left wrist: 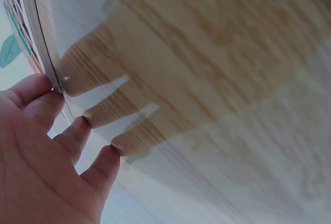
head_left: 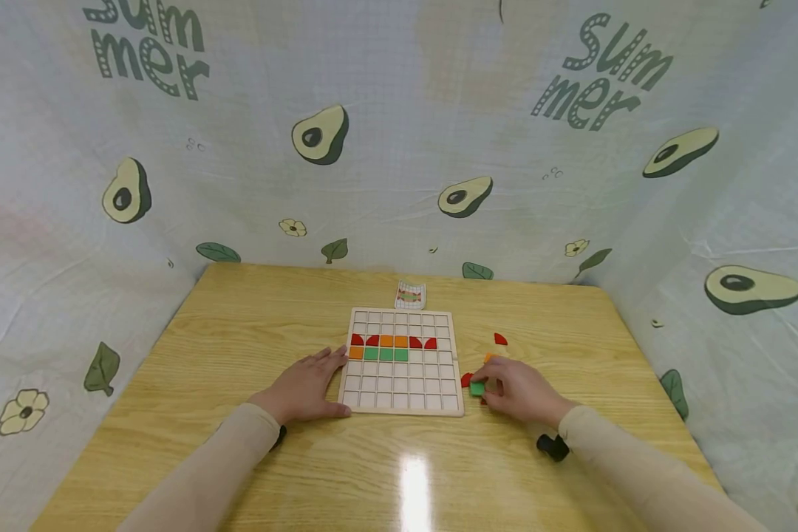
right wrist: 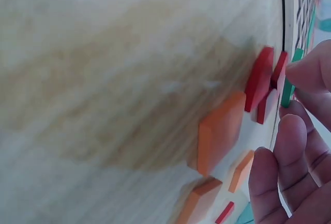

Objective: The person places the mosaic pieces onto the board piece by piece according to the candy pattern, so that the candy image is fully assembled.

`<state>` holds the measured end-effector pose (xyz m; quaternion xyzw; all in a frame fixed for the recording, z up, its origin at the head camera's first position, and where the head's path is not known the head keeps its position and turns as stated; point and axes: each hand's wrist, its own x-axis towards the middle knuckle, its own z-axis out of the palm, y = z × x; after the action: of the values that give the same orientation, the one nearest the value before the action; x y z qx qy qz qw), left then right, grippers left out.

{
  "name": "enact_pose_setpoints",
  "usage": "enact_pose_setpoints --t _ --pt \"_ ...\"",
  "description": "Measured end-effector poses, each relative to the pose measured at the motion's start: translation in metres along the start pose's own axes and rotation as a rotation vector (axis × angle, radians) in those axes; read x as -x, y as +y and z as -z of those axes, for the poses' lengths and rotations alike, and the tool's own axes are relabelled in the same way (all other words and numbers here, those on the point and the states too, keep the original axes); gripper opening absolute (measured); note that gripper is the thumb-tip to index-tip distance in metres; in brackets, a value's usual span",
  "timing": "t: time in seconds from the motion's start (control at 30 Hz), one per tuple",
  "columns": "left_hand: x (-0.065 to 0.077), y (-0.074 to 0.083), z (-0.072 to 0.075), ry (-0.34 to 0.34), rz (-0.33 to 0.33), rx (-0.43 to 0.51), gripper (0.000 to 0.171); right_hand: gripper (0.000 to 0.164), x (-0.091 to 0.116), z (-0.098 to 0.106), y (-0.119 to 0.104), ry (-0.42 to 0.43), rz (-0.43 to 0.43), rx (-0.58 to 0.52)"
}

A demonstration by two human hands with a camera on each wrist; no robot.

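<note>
A pale wooden grid board (head_left: 402,403) lies on the table, with red quarter-round, orange and green tiles set in two rows. My left hand (head_left: 311,386) rests at the board's left edge, its fingers spread; in the left wrist view the fingertips (left wrist: 108,154) touch the tabletop beside the frame. To the right of the board, my right hand (head_left: 525,390) pinches a green square tile (head_left: 477,388) between thumb and fingers. Loose red tiles (right wrist: 258,79) and orange tiles (right wrist: 222,131) lie on the table around that hand.
Behind the board stands a small pattern card (head_left: 410,295) with a coloured grid. A red quarter-round tile (head_left: 500,339) lies apart at the right. Avocado-print cloth (head_left: 386,185) hangs round the back and sides of the wooden table (head_left: 266,318).
</note>
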<state>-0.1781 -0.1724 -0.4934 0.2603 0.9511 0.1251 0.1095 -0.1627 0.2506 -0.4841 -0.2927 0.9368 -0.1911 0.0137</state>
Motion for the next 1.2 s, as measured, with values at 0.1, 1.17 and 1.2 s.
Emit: enact_pose_setpoints --t 0.1,1.17,1.2 --pt "0.0 0.0 0.0 0.003 -0.005 0.002 0.096 0.026 -0.004 0.003 0.002 0.008 -0.005 -0.02" --pt "0.0 -0.002 -0.001 0.014 -0.024 -0.003 0.097 0.026 -0.115 -0.022 -0.039 -0.053 0.054 0.112" --pt "0.0 -0.002 -0.001 0.014 -0.025 -0.005 0.097 0.025 -0.115 -0.023 -0.04 -0.049 0.058 0.106"
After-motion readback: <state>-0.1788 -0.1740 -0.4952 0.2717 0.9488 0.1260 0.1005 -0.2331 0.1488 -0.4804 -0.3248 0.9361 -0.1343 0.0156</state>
